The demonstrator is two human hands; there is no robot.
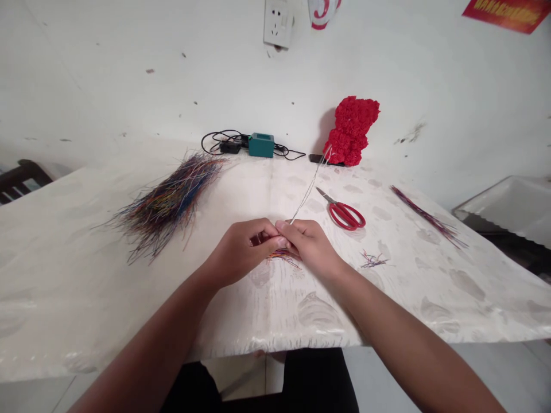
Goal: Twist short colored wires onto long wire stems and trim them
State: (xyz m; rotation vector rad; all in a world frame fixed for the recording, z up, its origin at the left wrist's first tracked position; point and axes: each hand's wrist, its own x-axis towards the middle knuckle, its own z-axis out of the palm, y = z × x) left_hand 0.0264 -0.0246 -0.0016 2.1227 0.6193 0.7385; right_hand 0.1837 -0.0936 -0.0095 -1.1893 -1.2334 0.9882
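Note:
My left hand (243,249) and my right hand (310,245) meet at the middle of the table, fingertips together. Between them they pinch a small bunch of thin coloured wires (282,256), whose short ends fan out under the fingers. A thin pale wire (309,186) rises from my right fingertips and runs up and away toward the back of the table. A large loose pile of coloured wires (170,201) lies to the left of my hands. Red-handled scissors (344,213) lie just right of and behind my right hand.
A white patterned cloth (86,275) covers the table. A red rose-covered figure (352,131), a teal box (261,144) with black cables and a wall socket (278,23) are at the back. A thin wire bundle (426,217) and wire scraps (372,261) lie right.

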